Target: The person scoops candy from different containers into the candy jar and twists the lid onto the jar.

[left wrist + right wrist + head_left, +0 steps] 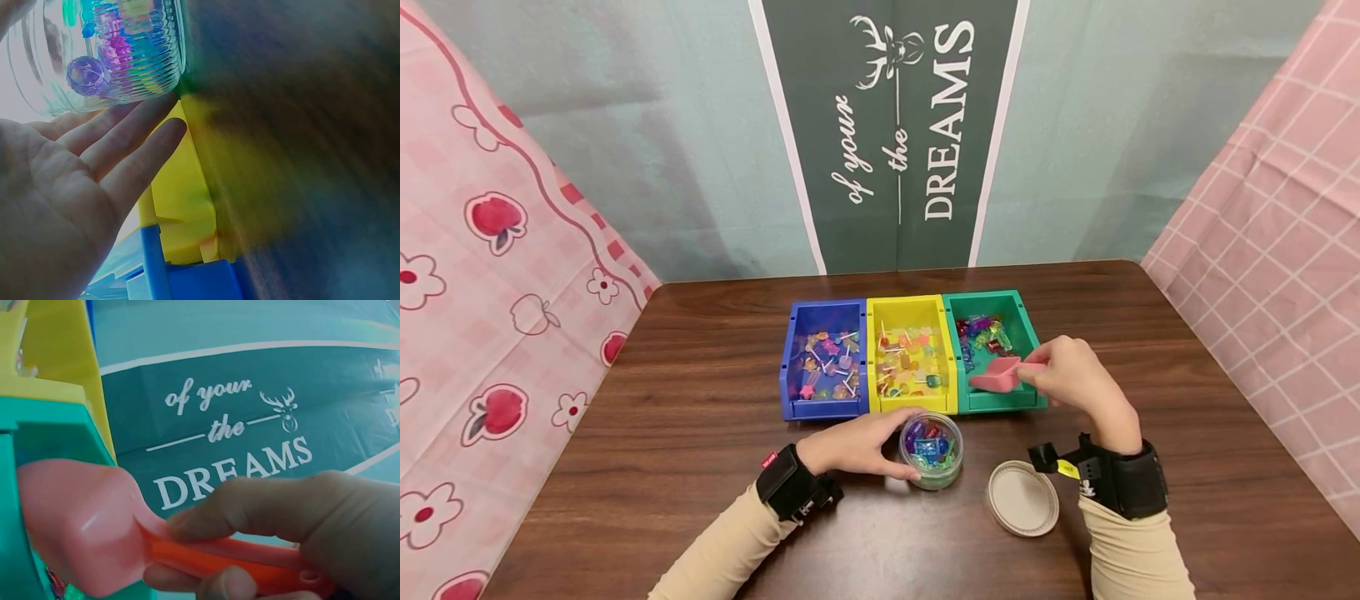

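Note:
My right hand grips the handle of a pink scoop. The scoop's bowl is over the near part of the green bin, and the right wrist view shows the rounded outside of that bowl. Colourful translucent beads lie farther back in that bin. On the table, a clear jar holds purple, red, blue and green pieces. My left hand holds it from the left, fingers on the far side and thumb on the near side. Ridged glass shows close up in the left wrist view.
A yellow bin and a blue bin join the green one on its left, both with small pieces, some on white sticks. A round pale lid lies right of the jar. Printed curtains stand behind the dark wooden table.

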Action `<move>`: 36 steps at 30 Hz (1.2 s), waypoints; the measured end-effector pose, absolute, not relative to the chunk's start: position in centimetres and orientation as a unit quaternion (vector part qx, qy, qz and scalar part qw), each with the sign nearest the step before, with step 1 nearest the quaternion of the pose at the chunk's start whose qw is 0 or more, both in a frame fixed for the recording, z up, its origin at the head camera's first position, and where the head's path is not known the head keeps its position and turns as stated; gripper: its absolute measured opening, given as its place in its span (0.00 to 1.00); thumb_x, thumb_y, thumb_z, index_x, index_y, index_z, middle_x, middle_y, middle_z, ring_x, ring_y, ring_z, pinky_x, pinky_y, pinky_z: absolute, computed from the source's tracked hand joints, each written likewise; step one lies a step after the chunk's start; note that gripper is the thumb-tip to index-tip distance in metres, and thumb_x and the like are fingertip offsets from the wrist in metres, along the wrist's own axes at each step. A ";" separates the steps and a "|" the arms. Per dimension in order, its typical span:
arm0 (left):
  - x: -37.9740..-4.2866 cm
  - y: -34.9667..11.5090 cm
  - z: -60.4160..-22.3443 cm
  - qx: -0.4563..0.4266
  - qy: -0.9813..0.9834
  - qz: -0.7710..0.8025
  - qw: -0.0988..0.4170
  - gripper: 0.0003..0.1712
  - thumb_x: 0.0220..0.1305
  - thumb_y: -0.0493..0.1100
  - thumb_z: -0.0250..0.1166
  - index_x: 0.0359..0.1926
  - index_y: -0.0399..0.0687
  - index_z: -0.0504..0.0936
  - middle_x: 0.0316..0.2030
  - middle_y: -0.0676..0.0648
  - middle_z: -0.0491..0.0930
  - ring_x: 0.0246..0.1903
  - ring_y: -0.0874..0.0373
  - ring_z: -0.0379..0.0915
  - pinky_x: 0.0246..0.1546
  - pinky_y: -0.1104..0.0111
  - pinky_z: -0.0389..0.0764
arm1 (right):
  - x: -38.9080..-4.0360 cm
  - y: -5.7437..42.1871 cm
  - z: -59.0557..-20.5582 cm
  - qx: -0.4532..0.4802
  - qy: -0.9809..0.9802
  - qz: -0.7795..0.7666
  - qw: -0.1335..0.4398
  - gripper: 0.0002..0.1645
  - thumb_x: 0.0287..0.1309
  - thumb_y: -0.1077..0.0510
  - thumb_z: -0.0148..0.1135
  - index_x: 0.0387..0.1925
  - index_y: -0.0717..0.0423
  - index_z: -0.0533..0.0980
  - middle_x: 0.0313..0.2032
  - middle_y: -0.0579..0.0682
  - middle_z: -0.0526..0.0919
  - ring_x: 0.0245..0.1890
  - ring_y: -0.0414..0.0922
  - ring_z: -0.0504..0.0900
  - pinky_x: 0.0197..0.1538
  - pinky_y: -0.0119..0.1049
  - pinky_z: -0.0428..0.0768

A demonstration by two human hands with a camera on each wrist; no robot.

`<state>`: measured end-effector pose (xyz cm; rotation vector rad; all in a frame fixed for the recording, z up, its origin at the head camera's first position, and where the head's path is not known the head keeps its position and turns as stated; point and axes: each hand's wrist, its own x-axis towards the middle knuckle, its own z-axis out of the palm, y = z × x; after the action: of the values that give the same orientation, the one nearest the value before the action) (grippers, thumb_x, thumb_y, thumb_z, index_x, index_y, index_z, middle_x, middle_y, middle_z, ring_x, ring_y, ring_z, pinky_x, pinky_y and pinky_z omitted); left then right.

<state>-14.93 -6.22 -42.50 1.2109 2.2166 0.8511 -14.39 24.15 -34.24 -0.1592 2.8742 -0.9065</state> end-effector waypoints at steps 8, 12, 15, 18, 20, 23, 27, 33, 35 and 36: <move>-15.0 -6.2 -42.6 0.443 0.807 0.312 0.236 0.47 0.55 0.63 0.63 0.70 0.50 0.55 0.62 0.47 0.69 0.60 0.62 0.64 0.62 0.60 0.71 | -14.4 23.6 -34.1 -0.034 0.955 -0.290 0.059 0.14 0.52 0.58 0.61 0.25 0.67 0.82 0.06 0.43 0.68 0.06 0.40 0.69 0.16 0.33 0.70; -15.0 -6.2 -42.6 0.443 0.807 0.311 0.236 0.47 0.55 0.63 0.63 0.69 0.50 0.55 0.62 0.47 0.69 0.59 0.62 0.64 0.62 0.60 0.71 | -14.5 23.5 -34.1 -0.031 0.955 -0.285 0.071 0.14 0.52 0.58 0.60 0.28 0.68 0.82 0.05 0.43 0.68 0.06 0.40 0.70 0.15 0.32 0.70; -15.0 -6.2 -42.6 0.443 0.808 0.310 0.235 0.47 0.55 0.63 0.63 0.69 0.50 0.55 0.62 0.47 0.69 0.59 0.62 0.64 0.62 0.60 0.71 | -14.4 23.4 -34.1 -0.026 0.957 -0.279 0.078 0.15 0.52 0.57 0.61 0.30 0.69 0.82 0.05 0.43 0.68 0.06 0.40 0.70 0.15 0.32 0.70; -15.0 -6.2 -42.6 0.445 0.807 0.310 0.233 0.47 0.55 0.63 0.63 0.69 0.49 0.55 0.62 0.47 0.69 0.59 0.63 0.64 0.62 0.60 0.71 | -14.5 23.3 -34.1 -0.025 0.958 -0.275 0.082 0.15 0.53 0.56 0.61 0.27 0.68 0.82 0.05 0.42 0.68 0.06 0.39 0.69 0.15 0.31 0.68; -15.0 -6.2 -42.6 0.445 0.806 0.312 0.235 0.47 0.55 0.63 0.63 0.69 0.50 0.55 0.62 0.47 0.69 0.59 0.63 0.64 0.62 0.60 0.71 | -14.5 23.2 -34.2 -0.023 0.959 -0.271 0.083 0.15 0.54 0.56 0.61 0.24 0.67 0.82 0.05 0.43 0.69 0.06 0.39 0.69 0.15 0.31 0.67; -14.9 -6.2 -42.5 0.443 0.805 0.314 0.239 0.47 0.55 0.63 0.63 0.69 0.50 0.55 0.62 0.47 0.69 0.59 0.63 0.64 0.62 0.60 0.71 | -14.6 22.8 -34.3 -0.013 0.960 -0.265 0.085 0.16 0.54 0.56 0.61 0.23 0.67 0.82 0.05 0.44 0.70 0.06 0.38 0.69 0.15 0.31 0.67; -14.8 -6.2 -42.4 0.438 0.808 0.311 0.242 0.47 0.55 0.63 0.63 0.69 0.50 0.55 0.63 0.47 0.68 0.59 0.62 0.64 0.63 0.60 0.70 | -14.5 22.1 -34.3 0.010 0.963 -0.257 0.083 0.17 0.54 0.54 0.62 0.25 0.67 0.82 0.06 0.46 0.72 0.08 0.40 0.70 0.16 0.32 0.68; -14.8 -6.3 -42.2 0.435 0.811 0.306 0.242 0.48 0.55 0.63 0.63 0.70 0.49 0.55 0.63 0.46 0.68 0.60 0.61 0.63 0.63 0.59 0.70 | -14.3 21.0 -34.3 0.041 0.968 -0.234 0.084 0.21 0.55 0.52 0.61 0.14 0.61 0.79 0.07 0.45 0.68 0.12 0.43 0.69 0.15 0.31 0.62; -14.8 -6.3 -42.2 0.437 0.811 0.306 0.240 0.48 0.55 0.63 0.63 0.70 0.49 0.55 0.63 0.46 0.68 0.60 0.61 0.63 0.63 0.59 0.70 | -14.3 20.8 -34.2 0.047 0.970 -0.224 0.082 0.22 0.55 0.52 0.60 0.11 0.60 0.78 0.07 0.45 0.68 0.13 0.44 0.69 0.15 0.31 0.61; -14.8 -6.2 -42.2 0.437 0.811 0.306 0.240 0.48 0.55 0.63 0.63 0.70 0.49 0.55 0.63 0.46 0.68 0.60 0.61 0.63 0.63 0.59 0.70 | -14.3 20.6 -34.2 0.049 0.971 -0.220 0.079 0.22 0.55 0.52 0.60 0.10 0.59 0.77 0.08 0.45 0.67 0.14 0.45 0.69 0.15 0.31 0.61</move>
<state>-14.77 -6.25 -42.20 1.1966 2.2200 0.8372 -14.29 20.62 -34.24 0.1477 2.9058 -0.6576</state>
